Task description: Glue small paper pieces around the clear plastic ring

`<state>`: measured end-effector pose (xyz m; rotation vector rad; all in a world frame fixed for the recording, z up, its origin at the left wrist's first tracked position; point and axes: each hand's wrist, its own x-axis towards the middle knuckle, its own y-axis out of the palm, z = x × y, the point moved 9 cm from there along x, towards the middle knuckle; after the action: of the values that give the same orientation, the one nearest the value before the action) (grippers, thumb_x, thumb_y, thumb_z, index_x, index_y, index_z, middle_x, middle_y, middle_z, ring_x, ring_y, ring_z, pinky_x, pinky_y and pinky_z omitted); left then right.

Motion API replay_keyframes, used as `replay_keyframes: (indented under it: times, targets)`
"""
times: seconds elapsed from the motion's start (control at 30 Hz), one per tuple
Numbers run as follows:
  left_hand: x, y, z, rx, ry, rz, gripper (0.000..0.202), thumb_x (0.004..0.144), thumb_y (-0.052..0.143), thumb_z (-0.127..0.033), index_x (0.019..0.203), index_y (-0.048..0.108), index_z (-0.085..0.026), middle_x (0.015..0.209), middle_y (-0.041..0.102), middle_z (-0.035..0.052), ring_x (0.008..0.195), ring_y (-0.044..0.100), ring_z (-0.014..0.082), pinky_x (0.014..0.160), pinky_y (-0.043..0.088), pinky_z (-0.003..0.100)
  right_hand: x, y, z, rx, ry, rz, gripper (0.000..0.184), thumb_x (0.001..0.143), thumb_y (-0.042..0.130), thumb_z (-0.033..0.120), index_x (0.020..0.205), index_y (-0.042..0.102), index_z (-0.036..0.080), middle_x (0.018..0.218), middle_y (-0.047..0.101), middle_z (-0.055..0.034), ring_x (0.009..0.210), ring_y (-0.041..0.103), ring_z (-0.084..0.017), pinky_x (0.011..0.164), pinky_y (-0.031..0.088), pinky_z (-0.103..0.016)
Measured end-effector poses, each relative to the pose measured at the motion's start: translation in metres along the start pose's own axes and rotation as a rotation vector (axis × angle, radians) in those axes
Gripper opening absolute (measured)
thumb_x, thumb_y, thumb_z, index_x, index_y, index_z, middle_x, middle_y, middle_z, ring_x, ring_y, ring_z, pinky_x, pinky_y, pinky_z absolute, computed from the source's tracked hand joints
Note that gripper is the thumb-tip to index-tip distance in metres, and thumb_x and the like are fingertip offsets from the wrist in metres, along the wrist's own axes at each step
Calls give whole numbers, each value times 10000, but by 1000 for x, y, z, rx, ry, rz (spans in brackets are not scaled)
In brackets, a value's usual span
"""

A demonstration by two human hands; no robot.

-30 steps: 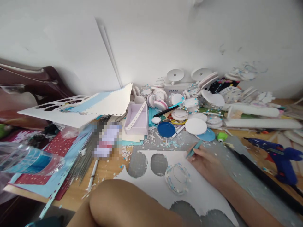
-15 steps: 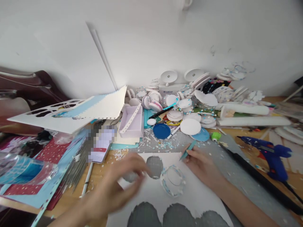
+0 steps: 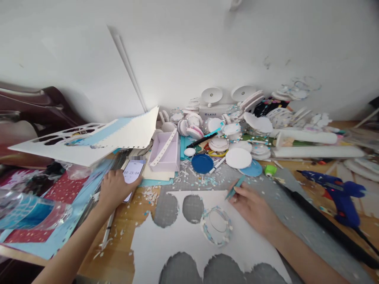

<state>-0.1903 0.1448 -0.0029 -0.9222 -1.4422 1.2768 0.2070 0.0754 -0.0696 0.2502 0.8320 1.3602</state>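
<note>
My left hand [image 3: 114,187] lies over the lower part of a smartphone [image 3: 134,170], thumb along its right edge and fingers round the left side; the screen shows a running timer. In my right hand [image 3: 248,203] a small teal craft knife [image 3: 236,187] is pinched, its point down at the top right edge of a white sheet [image 3: 174,240]. That sheet has several round holes with ragged edges. A white and light-blue beaded ring [image 3: 217,241] lies on it, just left of my right hand.
A grey cutting mat [image 3: 284,209] lies under the sheet. To the right are a black rod [image 3: 328,225] and a blue glue gun [image 3: 334,189]. Behind stand a lilac box [image 3: 166,152], a dark-blue disc [image 3: 202,163] and piled white discs [image 3: 238,157]. Paper scraps litter the surface.
My left hand has moved from above the white sheet leftward and away to the phone, and is now on it. The right hand and knife have stayed in place.
</note>
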Motion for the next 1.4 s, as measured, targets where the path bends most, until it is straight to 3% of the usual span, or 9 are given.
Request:
replay_keyframes:
  times: [0.5, 0.8, 1.23, 1.3, 1.4]
  targets:
    - [6, -6, -11, 116, -49, 42, 862, 692, 402, -728, 1118, 560, 5, 1107, 572, 261, 1065, 509, 420, 857, 414, 482, 2, 2, 0, 4, -25, 58, 187, 608, 798, 212, 680, 628, 181, 676, 575, 24, 613, 467, -81, 554, 403, -209]
    - [9, -5, -16, 137, 1, 58, 802, 702, 416, -677, 1094, 576, 3, 1093, 581, 255, 1066, 508, 416, 873, 405, 462, 1, 3, 1, 2, -28, 53, 197, 609, 792, 234, 671, 611, 188, 655, 558, 32, 608, 460, -88, 581, 391, -230]
    - [7, -2, -12, 150, 2, 73, 818, 727, 385, -702, 1119, 562, -7, 1120, 568, 261, 1087, 498, 422, 885, 395, 485, 3, 0, 0, 14, -42, 35, 194, 606, 797, 218, 667, 615, 188, 669, 558, 36, 608, 454, -84, 571, 396, -221]
    - [4, -7, -9, 146, -3, 67, 833, 730, 380, -720, 1133, 547, -10, 1119, 567, 267, 1083, 501, 431, 869, 405, 490, 1, 0, 2, 12, -59, 38, 181, 628, 787, 227, 700, 624, 196, 685, 548, 40, 612, 452, -80, 574, 398, -215]
    - [-12, -30, -11, 105, 41, -2, 765, 770, 377, -694, 1149, 528, -46, 1113, 574, 251, 1082, 505, 430, 872, 408, 491, -1, 1, 5, 0, -86, 46, 170, 662, 770, 235, 761, 635, 205, 718, 538, 38, 625, 452, -78, 586, 405, -206]
